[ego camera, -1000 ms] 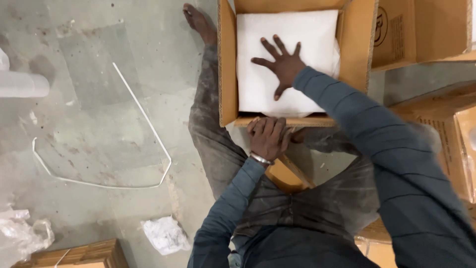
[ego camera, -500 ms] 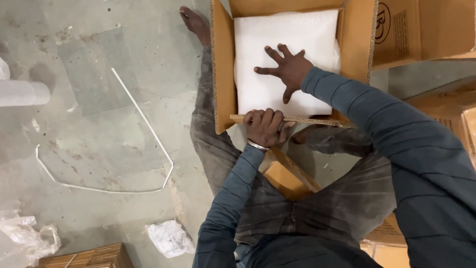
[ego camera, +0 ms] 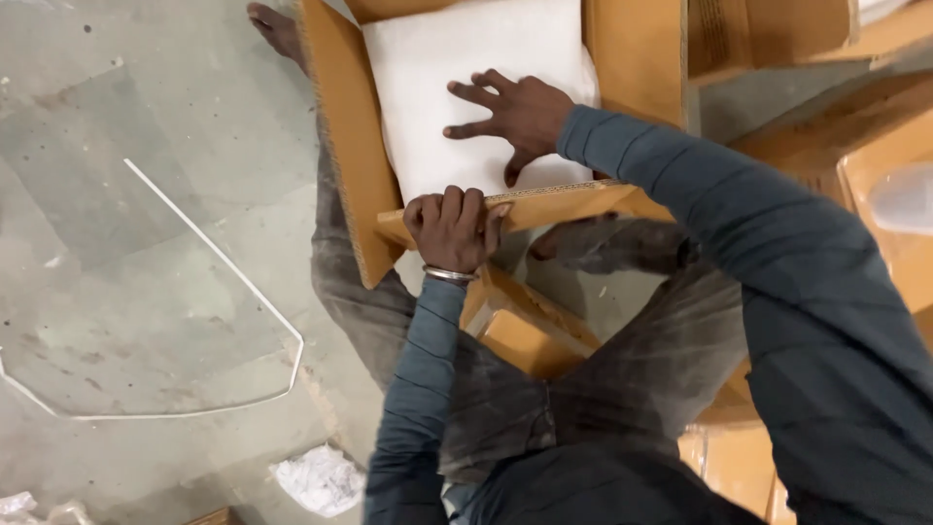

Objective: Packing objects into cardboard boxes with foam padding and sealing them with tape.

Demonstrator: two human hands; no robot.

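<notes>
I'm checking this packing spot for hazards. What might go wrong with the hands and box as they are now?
The left hand grips the raw edge of the box flap, which might cut the fingers. The right hand presses flat on the white pad; a hard push might strain the cardboard box. The clear sheet on the floor is hard to see and might be stepped on.

The cardboard box (ego camera: 340,146) and its white foam sheet (ego camera: 466,58) run off the top edge; the clear plastic bag (ego camera: 904,194) at right is blurred.
</notes>
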